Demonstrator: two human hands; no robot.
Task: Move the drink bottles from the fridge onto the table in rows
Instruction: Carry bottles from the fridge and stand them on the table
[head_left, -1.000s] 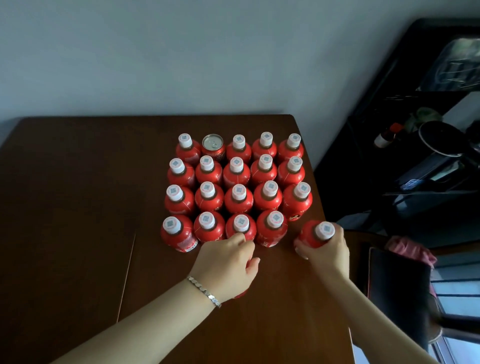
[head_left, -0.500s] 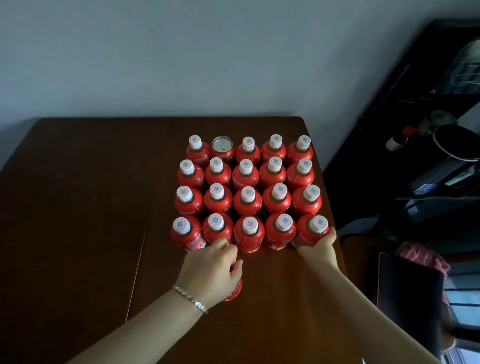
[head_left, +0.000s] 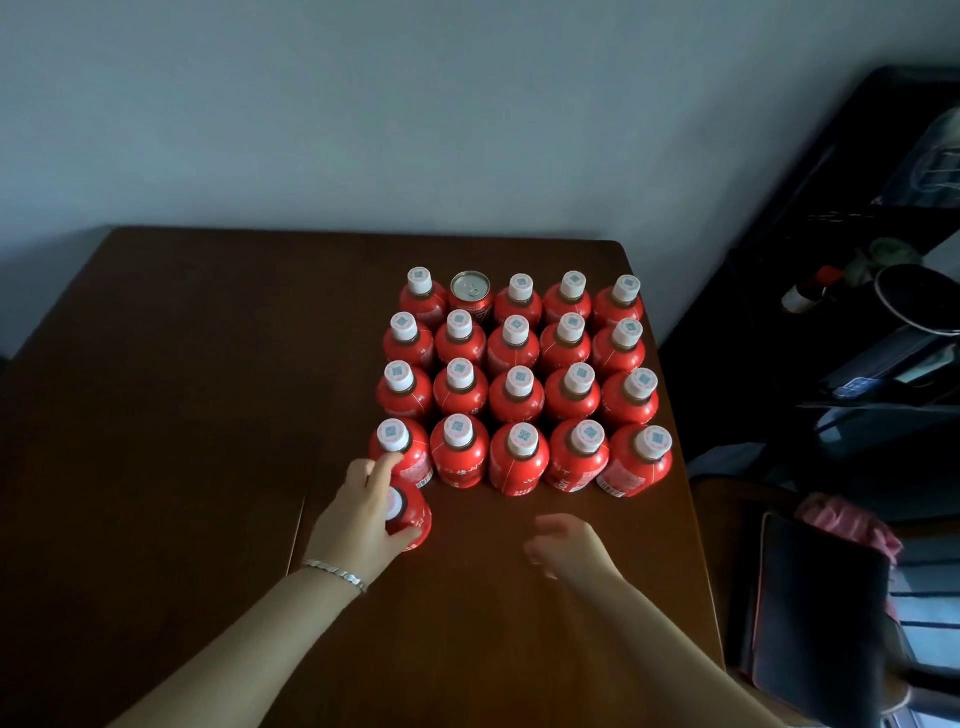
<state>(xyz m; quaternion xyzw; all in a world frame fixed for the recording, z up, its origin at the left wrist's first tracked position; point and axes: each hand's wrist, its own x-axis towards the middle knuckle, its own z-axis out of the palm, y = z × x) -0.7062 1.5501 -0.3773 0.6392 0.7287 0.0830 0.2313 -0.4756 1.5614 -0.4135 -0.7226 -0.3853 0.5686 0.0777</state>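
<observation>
Several red drink bottles with white caps (head_left: 521, 387) stand in tight rows on the dark brown table (head_left: 208, 415), with one red can (head_left: 470, 292) in the back row. My left hand (head_left: 363, 519) grips another red bottle (head_left: 410, 512) just in front of the near row's left end, its fingertip touching the corner bottle (head_left: 397, 449). My right hand (head_left: 566, 545) hovers open and empty over the table, a little in front of the near row. The rightmost bottle of the near row (head_left: 639, 460) stands free.
The table's right edge (head_left: 691, 493) runs close to the bottles. Beyond it are a dark shelf unit (head_left: 857, 312) with clutter and a dark chair (head_left: 821, 613) with a pink cloth. A grey wall backs the table.
My right hand has let go of the rightmost near-row bottle and drawn back toward me. My left hand has carried its bottle leftward to the near row's left end.
</observation>
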